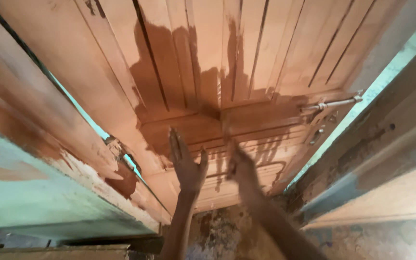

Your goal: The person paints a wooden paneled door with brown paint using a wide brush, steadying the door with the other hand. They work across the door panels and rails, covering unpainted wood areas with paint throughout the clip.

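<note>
- Wooden door (246,58) fills most of our view, its panelled face partly darkened by a wet reddish-brown coat that spreads over the middle panels and the cross rail below them.
- Our left hand (187,163) lies flat against the lower rail, fingers spread wide, holding nothing and pressing on the wood.
- Our right hand (240,166) is blurred with motion; it seems to be closed around a brush (227,126) whose handle rises to the edge of the dark patch, though we cannot tell the grip for certain.
- Streaky strokes run down the lower rail beside the right hand, thin and uneven next to the solid patch above.
- Left to cover, as we judge it: the upper panels, the wide pale stiles on both sides, and the bottom rail under our hands.
- Metal sliding bolt (331,103) sits on the right stile, on unstained wood.
- Door frame (97,180) on the left shows scraped paint and bare patches.
- Roughly a third looks done.
</note>
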A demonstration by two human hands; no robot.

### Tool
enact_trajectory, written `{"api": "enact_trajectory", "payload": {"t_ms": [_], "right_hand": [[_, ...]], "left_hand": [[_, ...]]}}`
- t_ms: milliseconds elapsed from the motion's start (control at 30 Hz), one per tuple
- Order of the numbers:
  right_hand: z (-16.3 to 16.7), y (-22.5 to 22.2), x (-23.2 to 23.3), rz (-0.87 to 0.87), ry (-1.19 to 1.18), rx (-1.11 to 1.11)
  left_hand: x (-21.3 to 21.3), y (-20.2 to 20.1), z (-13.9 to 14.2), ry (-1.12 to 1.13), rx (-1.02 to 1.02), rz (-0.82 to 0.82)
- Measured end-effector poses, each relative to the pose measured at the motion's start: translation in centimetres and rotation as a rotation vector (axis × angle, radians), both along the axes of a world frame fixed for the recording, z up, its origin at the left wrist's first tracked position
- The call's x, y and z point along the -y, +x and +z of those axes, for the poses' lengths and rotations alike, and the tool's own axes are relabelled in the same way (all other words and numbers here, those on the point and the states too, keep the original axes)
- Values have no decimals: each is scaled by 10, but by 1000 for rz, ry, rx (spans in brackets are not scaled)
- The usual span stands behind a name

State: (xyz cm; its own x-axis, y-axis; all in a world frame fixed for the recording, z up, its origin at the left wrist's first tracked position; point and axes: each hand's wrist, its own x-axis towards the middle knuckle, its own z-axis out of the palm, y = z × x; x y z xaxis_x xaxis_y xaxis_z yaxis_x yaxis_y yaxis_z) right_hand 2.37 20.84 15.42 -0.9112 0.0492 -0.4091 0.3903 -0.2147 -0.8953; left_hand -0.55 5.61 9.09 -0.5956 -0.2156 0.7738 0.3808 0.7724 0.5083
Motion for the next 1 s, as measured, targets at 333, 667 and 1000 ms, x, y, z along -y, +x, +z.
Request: {"api": "enact_trajectory", "payload": {"t_ms": [333,667,1000], "right_hand": [[124,-43,-51,87,-16,-632],[38,-30,-39,230,1323,-737],[24,-30,-34,142,1339,-708]], "left_hand": [[-21,-30,29,-199,-3,-87],[-28,-56,65,-324,-4,-21],[-20,-42,64,-332,7,7]]}}
